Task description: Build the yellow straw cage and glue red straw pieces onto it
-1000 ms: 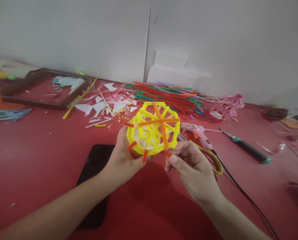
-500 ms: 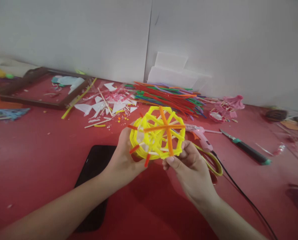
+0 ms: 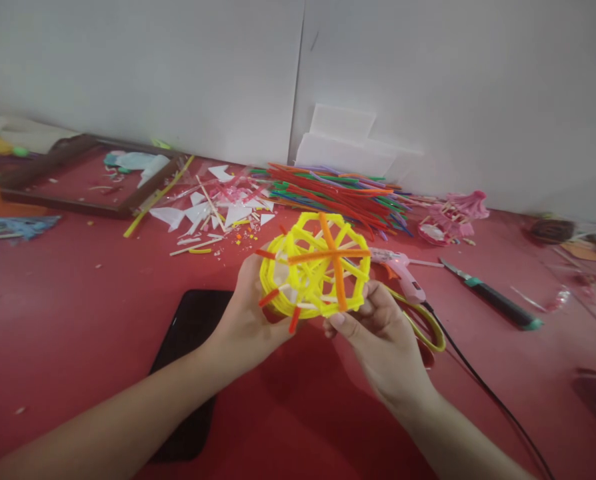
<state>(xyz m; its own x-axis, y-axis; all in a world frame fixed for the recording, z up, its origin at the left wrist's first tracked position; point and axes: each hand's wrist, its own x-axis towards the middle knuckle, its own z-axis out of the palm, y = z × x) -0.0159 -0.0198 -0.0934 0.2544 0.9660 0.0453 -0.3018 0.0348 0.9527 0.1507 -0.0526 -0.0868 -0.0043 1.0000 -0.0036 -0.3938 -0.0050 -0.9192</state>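
Both hands hold up a yellow pipe-cleaner wheel model [image 3: 308, 283] above the red table. Orange pipe-cleaner pieces cross over its round front like spokes, and short red-orange stubs stick out at its left side. My left hand [image 3: 251, 307] wraps round the left side, its fingers partly hidden behind the model. At the lower right rim, my right hand [image 3: 378, 333] pinches the edge between thumb and curled fingers. Beneath my left forearm lies a black phone [image 3: 191, 333].
A pink glue gun [image 3: 401, 270] with a black cord lies right of the model, beside a craft knife [image 3: 498, 300] and yellow-handled scissors [image 3: 435, 333]. Behind are a pipe-cleaner pile [image 3: 328, 197], white scraps [image 3: 198, 217], a pink model [image 3: 453, 217] and a brown frame [image 3: 63, 203].
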